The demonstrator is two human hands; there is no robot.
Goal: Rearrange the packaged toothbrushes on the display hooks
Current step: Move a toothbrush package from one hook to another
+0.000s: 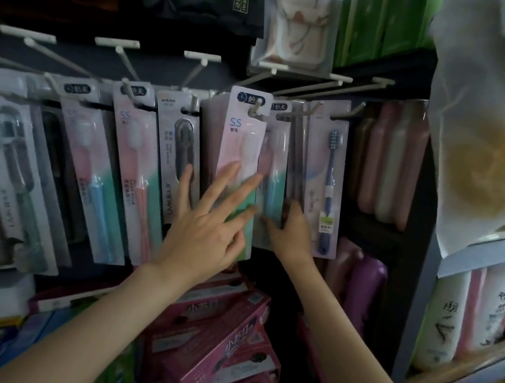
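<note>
Centre of frame: the pink "SS" pack (241, 143) hangs at the front of its hook (256, 108), card hole seated just behind the upturned tip. My left hand (204, 233) lies against the lower half of this pack with fingers spread and straight, released, gripping nothing; the fingertips are motion-blurred, so exact contact is uncertain. Just right of it, my right hand (290, 234) is tucked at the bottom edge of the next stack, the blue-handled pack (275, 175); the fingers appear curled round the lower edge of those cards, but they are partly hidden behind the packaging and I cannot tell how many packs they take in. Further right hangs the dark-blue brush pack (328, 183); at left of frame, a row of pink and grey packs (138, 153) on their own pegs. Judgement: the step in hand is squaring the centre stacks and choosing one to move. To do it well I would keep the left palm flat to steady the front pack, lift with the right from the card's top rather than its bottom, and clear the hook's upturned tip before pulling outward. Risk: dragging from below bends the card or tears the hang hole.
</note>
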